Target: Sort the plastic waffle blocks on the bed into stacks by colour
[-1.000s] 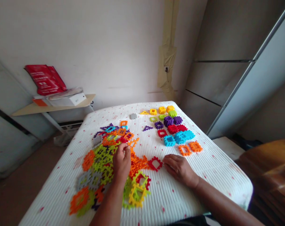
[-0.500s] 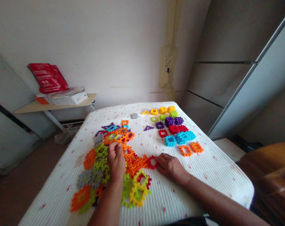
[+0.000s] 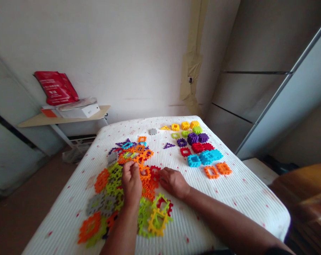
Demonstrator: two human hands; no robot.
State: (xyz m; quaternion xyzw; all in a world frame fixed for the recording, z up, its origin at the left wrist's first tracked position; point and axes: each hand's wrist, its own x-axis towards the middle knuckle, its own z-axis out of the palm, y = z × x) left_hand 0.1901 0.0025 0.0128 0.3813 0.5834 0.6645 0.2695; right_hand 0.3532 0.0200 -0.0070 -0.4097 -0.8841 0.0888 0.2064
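Observation:
A heap of notched plastic building tiles in orange, green, grey, purple and red lies on the white ribbed cover. My left hand [image 3: 131,180] is over the middle of the heap, its fingers curled in; what they hold, if anything, is hidden. Beside them are orange tiles [image 3: 144,173] and green tiles [image 3: 114,173]. At the heap's right edge, the closed fingertips of my right hand [image 3: 174,181] are on a red tile [image 3: 155,171]. Nearer to me lie a yellow square frame [image 3: 157,221] and grey tiles [image 3: 96,202].
Tiles sorted by colour stand at the right: yellow [image 3: 185,125], purple [image 3: 192,138], red [image 3: 197,147], blue [image 3: 207,156] and orange [image 3: 223,168]. A grey tile [image 3: 153,131] lies at the far side. Behind left, a small table [image 3: 30,121] bears a red bag [image 3: 55,88].
My right hand has moved left and slightly away from me, bringing the red tile in against the orange ones. The left hand has stayed nearly in place, and the view has shifted slightly.

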